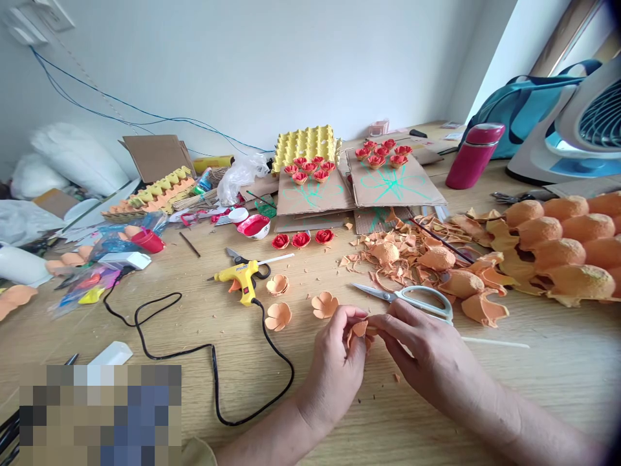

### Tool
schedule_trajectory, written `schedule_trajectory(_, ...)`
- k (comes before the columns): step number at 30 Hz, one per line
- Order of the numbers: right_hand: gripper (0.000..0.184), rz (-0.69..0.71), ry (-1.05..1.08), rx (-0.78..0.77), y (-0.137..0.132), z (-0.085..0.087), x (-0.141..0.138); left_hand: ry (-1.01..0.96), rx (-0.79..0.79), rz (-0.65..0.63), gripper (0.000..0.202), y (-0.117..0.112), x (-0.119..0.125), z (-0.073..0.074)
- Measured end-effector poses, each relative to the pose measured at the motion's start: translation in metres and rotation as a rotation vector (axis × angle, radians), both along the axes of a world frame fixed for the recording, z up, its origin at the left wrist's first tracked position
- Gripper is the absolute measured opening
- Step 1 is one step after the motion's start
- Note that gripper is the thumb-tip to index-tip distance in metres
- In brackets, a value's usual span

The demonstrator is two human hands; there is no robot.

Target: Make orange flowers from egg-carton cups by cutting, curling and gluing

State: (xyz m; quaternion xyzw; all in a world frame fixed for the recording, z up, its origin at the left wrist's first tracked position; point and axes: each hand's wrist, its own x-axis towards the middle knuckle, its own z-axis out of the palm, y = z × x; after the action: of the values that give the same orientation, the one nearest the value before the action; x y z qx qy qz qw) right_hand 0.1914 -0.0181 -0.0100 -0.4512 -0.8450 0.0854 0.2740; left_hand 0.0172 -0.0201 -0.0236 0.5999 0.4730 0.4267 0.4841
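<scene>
My left hand [337, 359] and my right hand [422, 349] meet over the wooden table [557, 382], both pinching a small orange egg-carton petal piece [359, 329] between the fingertips. Three unpainted orange paper flowers lie just beyond: one [325, 304], one [278, 316], and one [278, 285]. White-handled scissors [412, 298] rest right behind my right hand. A yellow glue gun [241, 277] lies to the left, its black cord [213, 369] looping toward me.
Orange carton scraps [427, 259] and an orange egg tray [563, 239] fill the right. Red painted flowers [301, 240] sit by cardboard sheets [395, 181] at the back. A red paint bowl [254, 226], a yellow egg tray [305, 144], a red flask [474, 155] and a fan [582, 129] stand behind.
</scene>
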Motion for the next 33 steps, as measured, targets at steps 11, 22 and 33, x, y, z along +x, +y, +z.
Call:
schedule_trajectory(11,0.021,0.006,0.021,-0.064,-0.0001,0.0004,0.0009,-0.077,-0.054,-0.007,0.016,0.0030,-0.0003,0.0005)
schedule_trajectory(22,0.022,0.022,-0.001,-0.064,0.0007,-0.0022,0.0010,-0.097,-0.072,0.003,0.007,0.0043,-0.0002,0.0009)
schedule_trajectory(33,0.027,0.057,-0.089,0.083,-0.0001,0.0007,0.0020,-0.084,-0.113,-0.013,0.012,0.0038,-0.0016,0.0042)
